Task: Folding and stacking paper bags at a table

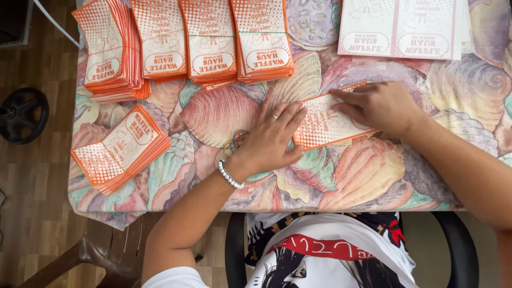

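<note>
Left hand [272, 140] lies flat and open on the bag's [326, 121] left end, right hand [380, 106] pressing open on its right, its long axis running between them.

We record both arms bare from the short white sleeves down. The left hand [272, 140] carries a thin silver-toned ring on one finger, and a bracelet of small white beads [230, 175] circles the left wrist. The right hand [381, 106] shows no ring or band that we can make out. On the near edge of the scene we note a white T-shirt [330, 256] with a black-and-white printed figure, a red band with dark lettering across it, and a dark patterned area with red detail at the collar side.
</note>
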